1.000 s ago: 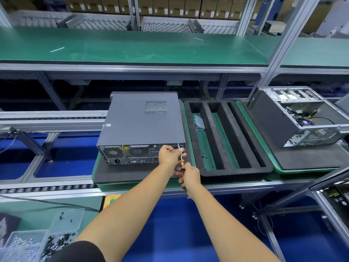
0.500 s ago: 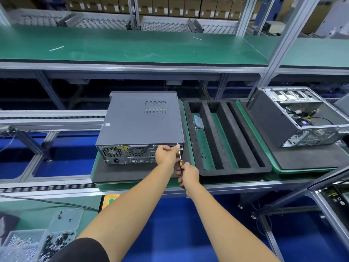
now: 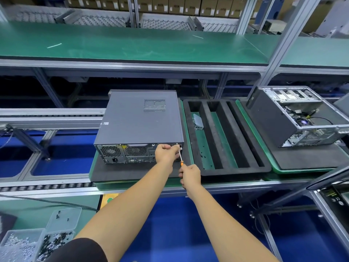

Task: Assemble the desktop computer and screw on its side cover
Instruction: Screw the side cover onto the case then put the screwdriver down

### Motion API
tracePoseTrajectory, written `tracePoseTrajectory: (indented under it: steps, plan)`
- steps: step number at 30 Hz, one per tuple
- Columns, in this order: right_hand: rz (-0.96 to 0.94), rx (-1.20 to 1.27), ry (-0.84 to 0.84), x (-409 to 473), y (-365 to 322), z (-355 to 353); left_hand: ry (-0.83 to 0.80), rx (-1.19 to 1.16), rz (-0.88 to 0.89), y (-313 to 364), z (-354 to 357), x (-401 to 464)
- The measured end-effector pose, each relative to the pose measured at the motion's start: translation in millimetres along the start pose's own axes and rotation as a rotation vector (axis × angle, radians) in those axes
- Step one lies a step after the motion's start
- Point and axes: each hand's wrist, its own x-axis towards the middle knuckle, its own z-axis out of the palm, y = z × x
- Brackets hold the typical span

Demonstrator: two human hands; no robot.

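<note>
Desktop computer (image 3: 139,125) lay on its side on the black foam pad (image 3: 132,173) at 12 o'clock from you, rear panel facing you, side cover (image 3: 141,118) on top and seated flush, which put the cover screws on the near edge where you could reach them. Your right hand (image 3: 190,174) had its grip closed around the orange-handled screwdriver (image 3: 180,157), shaft angled up toward 11 o'clock so the tip met the top right corner of the rear panel. Your left hand (image 3: 166,153) sat against that same corner, fingers curled in at the tip; looked like it was pinching the shaft or steadying the screw, but the screw itself was too small to make out, so I can't tell exactly what that grip held. My read: you were driving the right-hand cover screw, left hand there to stop the bit walking off. Risk was the tip slipping and scratching the panel. Slotted foam tray (image 3: 224,137) sat just beside the case at 1 o'clock, a small grey part (image 3: 197,121) in its left slot. An open chassis (image 3: 298,118) stood at 2 o'clock on its own pad, uncovered. Screw bins (image 3: 37,241) at 8 o'clock, close to your left elbow, handy for the next screw.
</note>
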Motion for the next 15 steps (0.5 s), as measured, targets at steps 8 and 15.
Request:
tracePoseTrajectory:
  steps: [8,15]
  plan:
    - [-0.027,-0.007,-0.007,0.9,0.0,-2.9,0.043,-0.03,-0.005,-0.4,2.8,2.5]
    - [-0.034,-0.042,-0.011,0.0,3.1,-5.6,0.113,-0.025,0.01,-5.4,5.0,5.7]
